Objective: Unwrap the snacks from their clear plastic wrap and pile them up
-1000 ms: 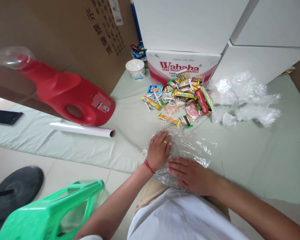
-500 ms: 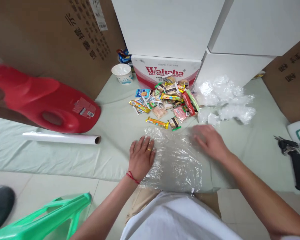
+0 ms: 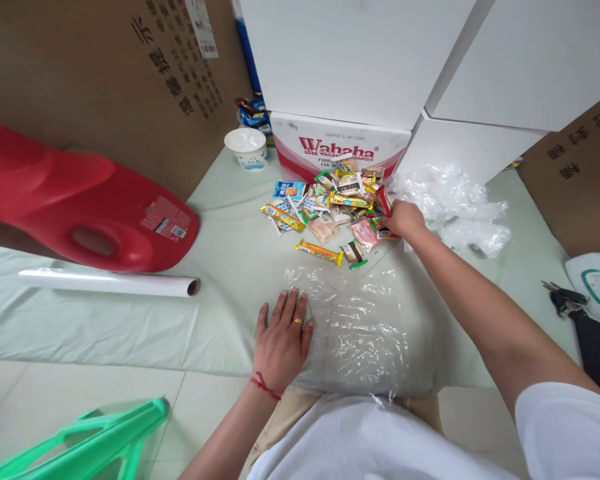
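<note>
At left, a red jug point(image 3: 105, 207) sits above a white roll point(image 3: 110, 283). At lower centre, the left hand point(image 3: 283, 337) lies flat, fingers slightly apart, on the left edge of clear plastic point(image 3: 363, 333). Wrapped snacks point(image 3: 323, 228) lie piled around the centre. Right of centre, the right hand point(image 3: 405, 219) meets a red packet point(image 3: 383, 201); I cannot tell whether its fingers grip it. Crumpled plastic point(image 3: 447, 190) lies beyond.

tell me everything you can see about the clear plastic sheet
The clear plastic sheet looks thin, glossy and see-through, its creases catching the light. It lies spread on the pale green cloth, between the snack pile and the person's shirt. The left hand rests flat at its left edge. Whether it is a bag is unclear.
</note>
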Tool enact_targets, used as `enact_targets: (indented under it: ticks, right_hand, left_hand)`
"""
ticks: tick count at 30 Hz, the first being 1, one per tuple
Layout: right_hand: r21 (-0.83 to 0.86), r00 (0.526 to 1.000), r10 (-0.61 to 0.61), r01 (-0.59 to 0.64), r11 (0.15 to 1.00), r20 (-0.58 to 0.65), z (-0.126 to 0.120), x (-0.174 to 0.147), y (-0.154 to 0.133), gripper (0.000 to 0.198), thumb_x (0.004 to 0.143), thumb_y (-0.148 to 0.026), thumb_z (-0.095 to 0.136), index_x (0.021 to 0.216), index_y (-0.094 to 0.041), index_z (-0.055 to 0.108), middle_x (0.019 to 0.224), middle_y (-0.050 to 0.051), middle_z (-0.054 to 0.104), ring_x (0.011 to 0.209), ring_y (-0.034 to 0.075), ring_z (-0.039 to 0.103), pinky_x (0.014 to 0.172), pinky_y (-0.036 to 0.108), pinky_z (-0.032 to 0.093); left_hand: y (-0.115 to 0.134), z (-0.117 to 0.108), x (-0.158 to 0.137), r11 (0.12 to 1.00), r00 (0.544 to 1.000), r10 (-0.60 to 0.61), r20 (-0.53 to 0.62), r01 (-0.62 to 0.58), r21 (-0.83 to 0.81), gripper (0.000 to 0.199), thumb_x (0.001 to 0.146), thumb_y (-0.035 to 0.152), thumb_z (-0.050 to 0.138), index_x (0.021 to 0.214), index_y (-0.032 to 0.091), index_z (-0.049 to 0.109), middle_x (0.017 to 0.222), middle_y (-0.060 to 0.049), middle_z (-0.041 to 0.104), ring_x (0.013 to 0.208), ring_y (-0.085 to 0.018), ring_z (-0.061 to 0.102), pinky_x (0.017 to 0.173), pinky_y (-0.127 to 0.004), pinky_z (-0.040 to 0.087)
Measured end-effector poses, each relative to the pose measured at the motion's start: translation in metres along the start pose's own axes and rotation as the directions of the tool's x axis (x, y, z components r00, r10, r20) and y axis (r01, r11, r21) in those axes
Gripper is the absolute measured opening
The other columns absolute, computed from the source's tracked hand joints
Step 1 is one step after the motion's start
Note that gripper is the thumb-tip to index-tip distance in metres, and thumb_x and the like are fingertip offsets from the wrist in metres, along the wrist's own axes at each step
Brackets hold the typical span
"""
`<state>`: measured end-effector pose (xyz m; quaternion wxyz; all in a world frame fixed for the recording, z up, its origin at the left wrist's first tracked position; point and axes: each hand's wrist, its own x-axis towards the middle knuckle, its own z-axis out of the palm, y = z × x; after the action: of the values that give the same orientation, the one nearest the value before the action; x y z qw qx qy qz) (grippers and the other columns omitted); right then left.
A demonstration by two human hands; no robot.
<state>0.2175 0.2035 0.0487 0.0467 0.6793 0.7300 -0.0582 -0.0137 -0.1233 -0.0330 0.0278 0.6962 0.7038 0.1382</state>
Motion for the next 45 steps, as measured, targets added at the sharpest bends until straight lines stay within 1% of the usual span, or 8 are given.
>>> enact_targets:
  ticks: [5, 11, 18, 25, 29, 32, 36, 45]
  right_hand:
    - [0.053, 0.943, -0.114, 0.137, 0.989, -0.312, -0.025, -0.048, -0.015, 0.036, 0.099, -0.041, 0.053, 0.12, -0.013, 0.062, 0.109, 0.021, 0.071, 0.111, 0.04, 0.059, 0.084, 0.042, 0.046]
    - [0.081, 0.856, -0.515, 0.511, 0.856, 0.038, 0.003, -0.091, -0.09, 0.027, 0.098, -0.034, 0.056, 0.119, -0.019, 0.06, 0.118, 0.015, 0.073, 0.101, 0.031, 0.068, 0.075, 0.034, 0.046]
    - [0.14, 0.773, -0.625, 0.611, 0.779, 0.107, 0.03, -0.112, -0.114, 0.028, 0.097, -0.033, 0.059, 0.122, -0.02, 0.057, 0.124, 0.013, 0.071, 0.106, 0.027, 0.069, 0.08, 0.031, 0.048]
    - [0.213, 0.911, -0.403, 0.378, 0.901, 0.086, 0.026, -0.097, -0.042, 0.03, 0.092, -0.029, 0.062, 0.12, -0.019, 0.059, 0.113, 0.014, 0.075, 0.098, 0.029, 0.069, 0.075, 0.031, 0.046]
    - [0.209, 0.933, -0.335, 0.356, 0.911, -0.129, 0.015, -0.052, -0.017, 0.038, 0.088, -0.026, 0.059, 0.124, -0.016, 0.06, 0.121, 0.018, 0.07, 0.109, 0.035, 0.064, 0.087, 0.04, 0.05]
    - [0.158, 0.844, -0.404, 0.479, 0.863, -0.354, 0.007, -0.003, -0.023, 0.05, 0.081, -0.022, 0.061, 0.13, -0.013, 0.058, 0.139, 0.022, 0.062, 0.128, 0.04, 0.053, 0.105, 0.052, 0.045]
    - [0.187, 0.765, -0.522, 0.615, 0.766, -0.378, 0.01, 0.039, -0.046, 0.057, 0.081, -0.024, 0.065, 0.137, -0.013, 0.057, 0.151, 0.021, 0.055, 0.139, 0.039, 0.048, 0.117, 0.057, 0.038]
    - [0.133, 0.533, -0.802, 0.846, 0.517, -0.271, 0.056, -0.047, -0.044, 0.039, 0.078, -0.013, 0.067, 0.117, -0.016, 0.069, 0.16, 0.016, 0.05, 0.154, 0.036, 0.035, 0.125, 0.059, 0.026]
  left_hand:
    - [-0.001, 0.0, 0.0, 1.0, 1.0, 0.018, -0.006, -0.018, 0.014, 0.052, 0.107, 0.035, 0.042, 0.155, 0.017, 0.051, 0.163, -0.013, 0.047, 0.152, -0.034, 0.045, 0.126, -0.057, 0.022]
    - [0.0, -0.001, 0.0, 1.0, 1.0, 0.017, -0.005, -0.017, 0.025, 0.052, 0.107, 0.034, 0.043, 0.155, 0.017, 0.051, 0.163, -0.012, 0.047, 0.151, -0.034, 0.045, 0.125, -0.058, 0.025]
    - [-0.002, -0.002, 0.0, 1.0, 1.0, 0.016, -0.013, -0.016, 0.001, 0.053, 0.106, 0.034, 0.043, 0.156, 0.018, 0.05, 0.163, -0.012, 0.048, 0.151, -0.034, 0.045, 0.126, -0.057, 0.024]
    - [-0.004, 0.002, 0.0, 0.999, 0.999, 0.034, -0.036, -0.034, -0.01, 0.054, 0.106, 0.034, 0.044, 0.157, 0.017, 0.049, 0.162, -0.013, 0.048, 0.149, -0.035, 0.048, 0.126, -0.058, 0.022]
    - [-0.005, 0.002, 0.0, 0.999, 0.998, 0.044, -0.037, -0.044, 0.014, 0.052, 0.106, 0.034, 0.044, 0.155, 0.016, 0.051, 0.162, -0.013, 0.049, 0.149, -0.034, 0.048, 0.126, -0.057, 0.021]
    - [-0.004, 0.001, 0.0, 0.998, 0.998, 0.044, -0.035, -0.043, 0.043, 0.051, 0.107, 0.034, 0.042, 0.153, 0.015, 0.053, 0.161, -0.013, 0.05, 0.148, -0.033, 0.048, 0.125, -0.056, 0.021]
    - [-0.003, 0.0, 0.001, 0.997, 0.999, 0.045, -0.03, -0.043, 0.063, 0.05, 0.107, 0.034, 0.043, 0.153, 0.017, 0.053, 0.161, -0.012, 0.051, 0.148, -0.033, 0.049, 0.125, -0.055, 0.022]
    - [-0.005, 0.001, 0.001, 0.997, 0.998, 0.053, -0.034, -0.051, 0.053, 0.051, 0.105, 0.033, 0.045, 0.152, 0.015, 0.053, 0.16, -0.014, 0.052, 0.147, -0.033, 0.05, 0.127, -0.055, 0.019]
